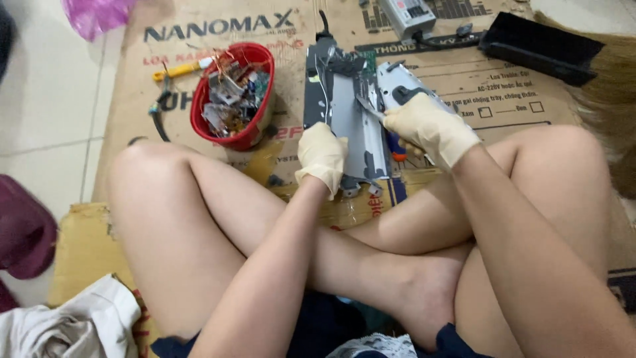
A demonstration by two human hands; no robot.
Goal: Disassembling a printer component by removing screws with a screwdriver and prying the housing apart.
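1. Sitting cross-legged on flattened cardboard [464, 73] laid over the floor, a person in cream gloves works at a grey metal chassis [351, 113] lying just beyond the shins, in the middle of the scene.
2. To the left of the chassis stands a red bowl [233, 93] heaped with small stripped parts and bits of wire; a yellow-handled tool [177, 69] lies just beyond its far-left rim.
3. The left hand [321, 156] is closed over the chassis's near-left edge, its grip pressing the frame down and steady.
4. The right hand [427, 127] is wrapped shut around a tool with an orange-and-blue handle [396, 147], its metal tip [368, 108] set against the inside of the chassis.
5. Judged from this, the step in hand is prying or loosening a part from the frame; the next move seems to call for firm bracing on the left and controlled force at the tip, so it does not slip.
6. Far right lies a long black tray [540, 46].
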